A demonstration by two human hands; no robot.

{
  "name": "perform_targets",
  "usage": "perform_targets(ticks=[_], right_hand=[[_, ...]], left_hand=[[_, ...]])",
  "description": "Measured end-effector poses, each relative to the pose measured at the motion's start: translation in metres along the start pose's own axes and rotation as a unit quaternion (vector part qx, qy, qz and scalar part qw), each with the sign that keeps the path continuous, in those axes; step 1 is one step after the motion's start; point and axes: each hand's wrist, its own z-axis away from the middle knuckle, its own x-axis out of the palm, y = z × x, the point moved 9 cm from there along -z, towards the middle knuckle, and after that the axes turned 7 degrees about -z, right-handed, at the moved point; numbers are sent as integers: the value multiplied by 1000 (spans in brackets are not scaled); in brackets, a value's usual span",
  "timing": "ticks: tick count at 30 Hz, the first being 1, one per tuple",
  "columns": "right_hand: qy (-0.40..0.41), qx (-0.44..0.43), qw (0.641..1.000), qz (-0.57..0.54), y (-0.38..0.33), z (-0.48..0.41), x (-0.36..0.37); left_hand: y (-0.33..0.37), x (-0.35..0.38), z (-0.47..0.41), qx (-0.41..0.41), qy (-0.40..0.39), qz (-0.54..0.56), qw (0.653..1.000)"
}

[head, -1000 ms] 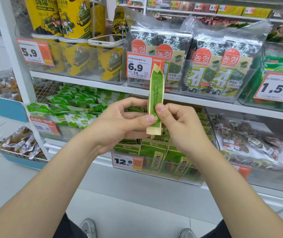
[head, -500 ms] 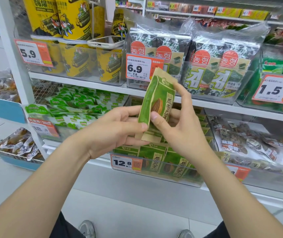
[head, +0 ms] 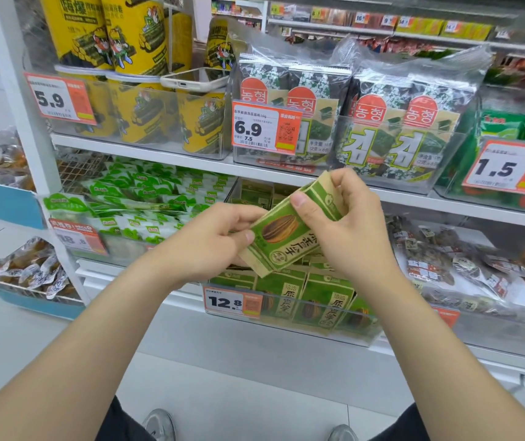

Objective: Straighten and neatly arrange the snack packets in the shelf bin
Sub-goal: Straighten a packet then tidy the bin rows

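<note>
Matt paper-look packet (head: 290, 232); clear glossy plastic bin (head: 344, 326).

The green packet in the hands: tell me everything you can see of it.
The green packet looks like paper, with tan bands at both ends, a striped seed picture and dark characters. It is flat, face to the camera, tilted up to the right. The left hand pinches its lower end, the right hand its upper end, above the clear bin of like packets.
</note>
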Motion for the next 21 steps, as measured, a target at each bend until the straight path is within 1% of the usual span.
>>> perform_targets(ticks=[3, 4, 5, 8, 10, 13, 15, 17, 18, 19, 21], right_hand=[[-20, 29, 993, -111, -2, 3, 1], [-26, 32, 991, -128, -3, 4, 3], [-39, 22, 992, -121, -6, 4, 4], [-90, -47, 994, -30, -18, 6, 11], [-97, -88, 990, 44, -22, 5, 12], [-97, -146, 973, 150, -27, 5, 18], [-60, -185, 960, 199, -27, 2, 19], [-22, -230, 936, 267, -26, -4, 24], [-26, -242, 922, 300, -22, -7, 30], [-46, -242, 912, 327, -14, -10, 39], [-97, -238, 892, 371, 4, -16, 61]], left_hand=[[-2, -12, -4, 11, 36, 6, 999], [-1, -15, -5, 18, 45, 7, 999], [-1, -18, -6, 25, 57, -2, 998], [0, -31, -8, 52, 114, -58, 990], [-1, -38, -11, 72, 142, -67, 985], [-7, -45, -20, 83, 173, -77, 978], [-20, -57, -26, 53, 230, -112, 965], [-40, -71, -27, -10, 279, -180, 943], [-49, -75, -29, -37, 282, -216, 934], [-58, -76, -30, -57, 277, -243, 928], [-71, -76, -34, -82, 257, -266, 926]])
